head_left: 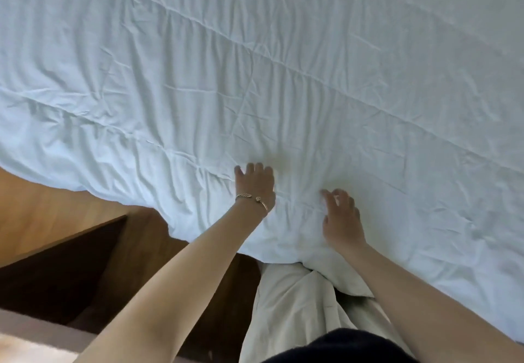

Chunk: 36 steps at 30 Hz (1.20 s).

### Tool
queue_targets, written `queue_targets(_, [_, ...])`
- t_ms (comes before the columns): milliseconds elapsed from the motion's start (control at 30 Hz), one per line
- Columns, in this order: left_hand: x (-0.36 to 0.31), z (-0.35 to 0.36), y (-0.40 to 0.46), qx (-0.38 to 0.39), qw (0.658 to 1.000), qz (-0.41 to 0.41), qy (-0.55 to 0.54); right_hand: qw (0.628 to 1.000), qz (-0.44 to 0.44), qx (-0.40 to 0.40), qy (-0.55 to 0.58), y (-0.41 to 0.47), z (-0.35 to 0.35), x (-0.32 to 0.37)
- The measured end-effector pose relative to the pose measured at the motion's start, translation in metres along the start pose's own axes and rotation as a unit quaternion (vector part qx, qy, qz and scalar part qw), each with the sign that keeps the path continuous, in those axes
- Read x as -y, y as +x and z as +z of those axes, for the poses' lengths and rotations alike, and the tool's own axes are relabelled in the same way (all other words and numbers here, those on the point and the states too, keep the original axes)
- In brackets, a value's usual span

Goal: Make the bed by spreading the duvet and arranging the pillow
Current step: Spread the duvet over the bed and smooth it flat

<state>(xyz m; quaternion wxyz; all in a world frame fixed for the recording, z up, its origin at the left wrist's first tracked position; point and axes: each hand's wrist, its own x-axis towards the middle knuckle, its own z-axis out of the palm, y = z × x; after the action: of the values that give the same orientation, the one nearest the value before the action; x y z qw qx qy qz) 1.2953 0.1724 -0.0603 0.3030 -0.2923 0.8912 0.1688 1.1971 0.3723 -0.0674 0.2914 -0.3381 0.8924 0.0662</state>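
White duvet covers nearly the whole view, spread over the bed, creased w/ long stitched seams running left to right; near edge hangs over the side. Left hand lies palm down on the duvet, fingers slightly apart, bracelet at the wrist. Right hand just beside it, fingers spread & bent, tips on the cloth. Wood floor at left, dark wood unit near. Pale trousers at the bed's edge.

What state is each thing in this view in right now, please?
duvet: spread over the bed, creased, near edge hanging down.
left hand: open, palm flat on the duvet.
right hand: open, fingers spread on the duvet.
bracelet: on the left wrist.
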Motion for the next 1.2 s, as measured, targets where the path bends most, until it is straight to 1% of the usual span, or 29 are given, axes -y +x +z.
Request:
queue_targets(33, [-0.015,-0.001,0.008,-0.037,0.998,0.058,0.005,0.999,0.015,0.003,-0.031,-0.003,0.0,-0.015])
queue_targets(67, [-0.029,0.002,0.014,-0.031,0.994,0.103,0.017,0.997,0.024,0.043,-0.053,-0.006,-0.002,-0.028])
queue_targets(100, [-0.04,0.01,0.02,0.008,0.99,0.132,0.041,0.991,0.035,0.123,-0.044,-0.007,-0.005,-0.039])
queue_targets(133, [-0.049,0.019,0.024,0.051,0.985,0.147,0.071,0.975,0.047,0.217,-0.009,-0.007,-0.011,-0.048])
queue_targets(167, [-0.056,0.028,0.027,0.082,0.978,0.162,0.1,0.955,0.057,0.291,0.03,-0.006,-0.018,-0.056])
queue_targets(200, [-0.064,0.033,0.029,0.098,0.971,0.187,0.116,0.943,0.065,0.321,0.066,-0.005,-0.025,-0.062])
queue_targets(233, [-0.071,0.034,0.029,0.1,0.963,0.221,0.12,0.94,0.08,0.316,0.103,-0.003,-0.031,-0.066])
queue_targets(267, [-0.081,0.033,0.028,0.098,0.952,0.266,0.118,0.939,0.109,0.293,0.147,-0.004,-0.037,-0.069])
queue_targets(333, [-0.102,0.029,0.026,0.104,0.925,0.352,0.1,0.924,0.177,0.202,0.271,-0.009,-0.043,-0.075])
queue_targets(367, [-0.112,0.027,0.025,0.108,0.916,0.373,0.098,0.915,0.201,0.145,0.319,-0.015,-0.045,-0.08])
queue_targets(400, [-0.123,0.025,0.024,0.097,0.914,0.38,0.1,0.917,0.205,0.095,0.328,-0.022,-0.047,-0.087])
queue_targets(433, [-0.134,0.022,0.022,0.072,0.92,0.374,0.096,0.933,0.195,0.066,0.296,-0.031,-0.05,-0.096])
queue_targets(500, [-0.157,0.015,0.017,0.027,0.938,0.339,0.071,0.964,0.167,0.049,0.201,-0.05,-0.054,-0.115])
queue_targets(533, [-0.168,0.01,0.015,0.019,0.945,0.322,0.059,0.971,0.161,0.054,0.171,-0.058,-0.056,-0.125])
queue_targets(600, [-0.186,0.003,0.012,0.022,0.951,0.303,0.051,0.971,0.172,0.077,0.148,-0.07,-0.059,-0.144])
queue_targets(700, [-0.202,0.001,0.009,0.057,0.949,0.299,0.081,0.953,0.228,0.09,0.18,-0.081,-0.06,-0.17])
queue_targets(767, [-0.209,0.0,0.009,0.094,0.948,0.286,0.106,0.936,0.26,0.085,0.222,-0.086,-0.059,-0.185])
queue_targets(833, [-0.217,-0.002,0.008,0.124,0.944,0.276,0.131,0.923,0.273,0.073,0.26,-0.092,-0.057,-0.198])
queue_targets(900, [-0.227,-0.002,0.006,0.144,0.941,0.266,0.153,0.919,0.27,0.073,0.277,-0.099,-0.051,-0.211])
queue_targets(1033, [-0.256,0.002,-0.001,0.184,0.939,0.232,0.174,0.921,0.251,0.104,0.277,-0.114,-0.035,-0.245])
queue_targets(1200, [-0.333,0.002,-0.008,0.171,0.949,0.205,0.165,0.92,0.234,0.138,0.284,-0.112,-0.023,-0.323])
